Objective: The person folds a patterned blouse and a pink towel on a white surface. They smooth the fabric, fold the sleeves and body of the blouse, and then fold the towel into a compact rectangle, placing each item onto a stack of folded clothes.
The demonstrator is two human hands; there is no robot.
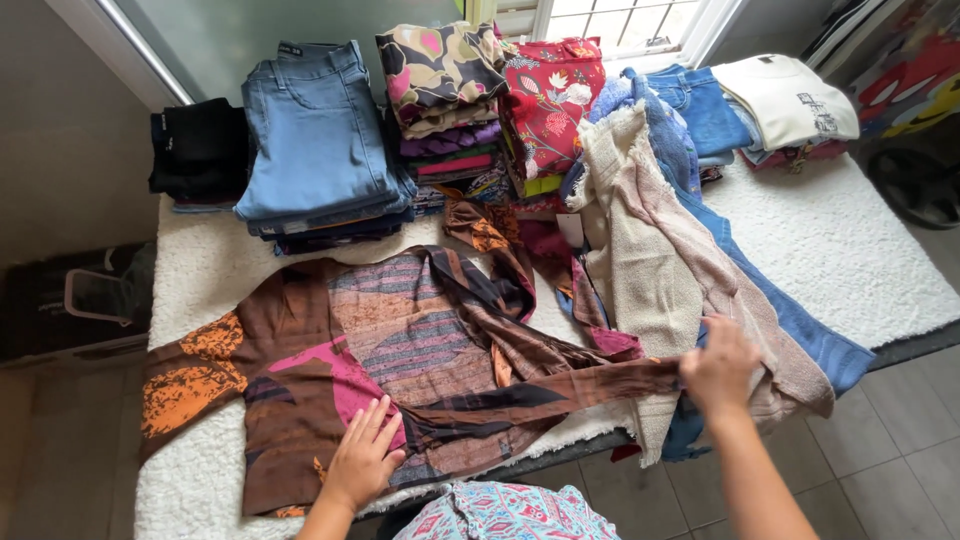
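— Where's the patterned blouse (400, 350) lying?

— Spread across the front of the white fleecy cover (850, 250), body flat, one sleeve trailing off to the left edge and the other pulled out to the right. Brown, orange and pink print.

— And the hands?

— The left hand (362, 460) lies flat on the lower hem, fingers open and fanned, pressing the cloth down. The right hand (718, 368) is at the end of the right sleeve, fingers curled around it, though the hand is a little blurred, so I'd only say it seems to pinch the cuff.

— How would it handle?

— Thin and limp, I'd judge: light, no stiffness, likely a bit slippery (it rumples where the sleeve crosses the body). Best taken at the cuffs, shoulder seams or hem, where the cloth is doubled.

— What's around it?

— Just beside the right hand, a beige knit (650, 250) draped over blue jeans (800, 335). Behind, folded stacks: light blue jeans (315, 130), a black pile (198, 150), a floral stack (445, 90), a red flowered garment (550, 100) and a cream top (785, 100).
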